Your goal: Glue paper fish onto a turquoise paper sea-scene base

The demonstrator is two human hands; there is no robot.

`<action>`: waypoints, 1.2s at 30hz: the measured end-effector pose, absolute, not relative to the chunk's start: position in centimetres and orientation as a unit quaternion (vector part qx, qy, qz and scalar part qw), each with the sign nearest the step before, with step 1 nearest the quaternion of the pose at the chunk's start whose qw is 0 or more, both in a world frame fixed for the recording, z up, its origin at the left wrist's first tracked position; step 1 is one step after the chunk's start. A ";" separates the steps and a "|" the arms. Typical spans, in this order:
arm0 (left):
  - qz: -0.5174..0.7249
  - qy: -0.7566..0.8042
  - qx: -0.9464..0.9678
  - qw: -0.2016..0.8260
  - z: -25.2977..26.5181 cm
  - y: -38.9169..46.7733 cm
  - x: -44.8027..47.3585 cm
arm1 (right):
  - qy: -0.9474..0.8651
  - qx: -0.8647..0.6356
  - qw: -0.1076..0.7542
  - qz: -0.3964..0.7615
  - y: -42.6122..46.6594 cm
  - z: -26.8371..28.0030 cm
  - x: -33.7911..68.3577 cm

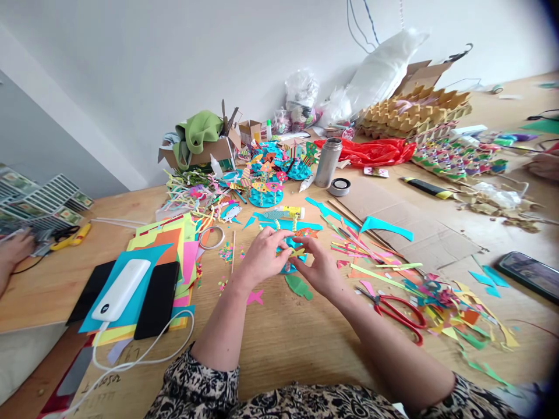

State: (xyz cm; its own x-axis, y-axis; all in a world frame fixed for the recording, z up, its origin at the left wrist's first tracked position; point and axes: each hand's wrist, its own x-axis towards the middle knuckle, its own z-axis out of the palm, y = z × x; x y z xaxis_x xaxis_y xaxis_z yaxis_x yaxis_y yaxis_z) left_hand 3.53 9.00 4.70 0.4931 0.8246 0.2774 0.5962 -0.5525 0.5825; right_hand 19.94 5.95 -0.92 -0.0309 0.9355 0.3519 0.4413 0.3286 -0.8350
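Observation:
Both my hands meet over a small blue paper base with twisted stems on it. Between the fingertips is a yellow paper cutout, apparently a fish. My left hand is closed at its left side, partly covering the base. Fingers and thumb of my right hand pinch it from the right. An orange paper fish shows just behind the fingers. Close below the hands lie a green paper fish and a pink paper fish. A glue stick lies behind them.
Red-handled scissors and paper scraps lie to the right. Coloured sheets, a phone and a white power bank are left. A metal bottle stands behind. Another person's hand is at far left.

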 end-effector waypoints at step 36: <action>0.275 0.427 0.837 0.201 5.2 8.7 3.5 | -0.639 -0.524 0.503 0.253 6.2 -2.3 19.6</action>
